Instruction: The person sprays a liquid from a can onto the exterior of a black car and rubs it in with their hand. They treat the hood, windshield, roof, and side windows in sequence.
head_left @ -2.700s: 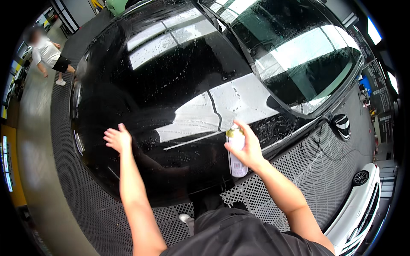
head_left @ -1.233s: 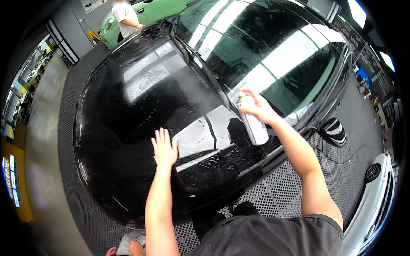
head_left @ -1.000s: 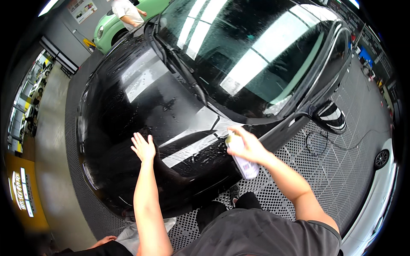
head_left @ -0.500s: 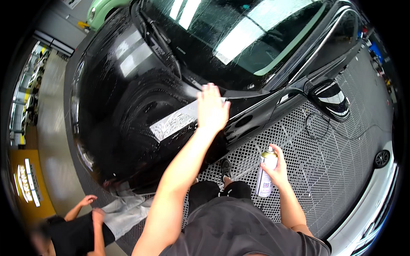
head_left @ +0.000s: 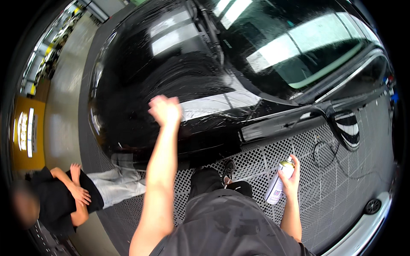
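My left hand is over the wet black hood of a car, at the near end of a bright reflection. Motion smears its fingers, so their shape is unclear, and whether it touches the paint cannot be told. Streaky curved smears of liquid cover the hood beyond it. Out to the right, my right hand grips a white spray can with a gold top, held tilted above the floor, the forefinger up by its nozzle.
The car's wet windshield and side mirror lie far right. A co-worker stands at lower left with arms crossed. A black hose lies on the grated floor. A pale car is at lower right.
My left hand has swept leftward along the hood, away from the windshield base. The view has turned. The co-worker's arms have folded. The spray can stays in my right hand.
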`<state>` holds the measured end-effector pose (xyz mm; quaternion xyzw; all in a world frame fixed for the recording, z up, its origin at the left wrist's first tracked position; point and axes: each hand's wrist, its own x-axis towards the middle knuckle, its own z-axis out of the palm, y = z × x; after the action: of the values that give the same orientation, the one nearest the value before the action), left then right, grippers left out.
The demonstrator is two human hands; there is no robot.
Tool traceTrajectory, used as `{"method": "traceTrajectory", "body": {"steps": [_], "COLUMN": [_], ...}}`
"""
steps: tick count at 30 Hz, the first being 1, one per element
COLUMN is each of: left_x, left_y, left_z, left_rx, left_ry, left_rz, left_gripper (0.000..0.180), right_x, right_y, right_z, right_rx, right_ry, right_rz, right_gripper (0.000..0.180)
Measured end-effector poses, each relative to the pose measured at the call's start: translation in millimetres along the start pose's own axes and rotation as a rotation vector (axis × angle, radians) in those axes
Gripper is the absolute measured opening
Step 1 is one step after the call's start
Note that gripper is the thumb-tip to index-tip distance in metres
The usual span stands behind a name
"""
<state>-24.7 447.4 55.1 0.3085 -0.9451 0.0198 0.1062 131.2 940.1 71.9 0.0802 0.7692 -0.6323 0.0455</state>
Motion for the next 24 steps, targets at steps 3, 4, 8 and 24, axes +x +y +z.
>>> {"method": "traceTrajectory", "body": {"steps": [3,4,8,24], "left_x": [-64.5,-78.8,-67.9,159.5], "left_y": [112.9,139.0,108.6,-54.5], "left_z": [-6.6,-10.7,9.3,44.4], "left_rx": [-0.214,-0.282,-0.374,-0.242], "left_ry": [-0.038,-0.084,-0.111,0.123], "left_rz": [0.391,0.565,0.688,0.324], "left_gripper": [0.07,0.074,0.079,0.081], "right_x": [25.2,35.1,50.7,85.4], "right_y": [-37.8,-50.7,-91.5,-117.9], "right_z": [37.6,55.1,102.7,181.8], "right_rx": [-0.026,-0.024,-0.052,0.17], "right_ry": [-0.101,-0.156,-0.223,-0.065], "right_rz": [-0.069,-0.096,-0.196,0.036], "right_gripper": [0.077,0.076,0.079,0.083]}}
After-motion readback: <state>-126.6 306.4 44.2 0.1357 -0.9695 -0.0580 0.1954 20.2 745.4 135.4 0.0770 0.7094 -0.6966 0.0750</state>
